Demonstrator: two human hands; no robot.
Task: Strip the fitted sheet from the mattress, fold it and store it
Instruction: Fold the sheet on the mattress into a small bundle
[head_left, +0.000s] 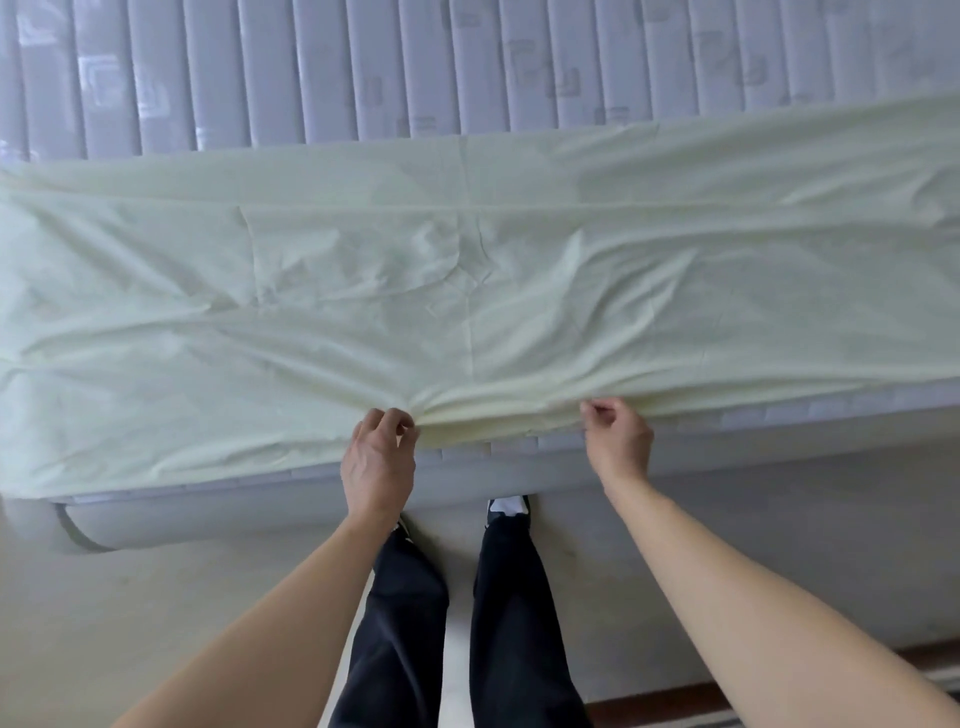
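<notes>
A pale yellow fitted sheet (467, 291) lies folded into a long band across the near part of the grey quilted mattress (363, 67). Its near edge runs along the mattress front. My left hand (379, 457) pinches that near edge at the middle, where the cloth bunches into creases. My right hand (618, 436) pinches the same edge a little to the right. Both hands sit at the mattress front edge, about a forearm's length apart.
The far half of the mattress is bare. The grey bed base (260, 514) runs below the sheet, with my dark trouser legs (509, 613) and shoes against it. Pale floor lies in front; a dark wooden strip (649, 704) shows at the lower right.
</notes>
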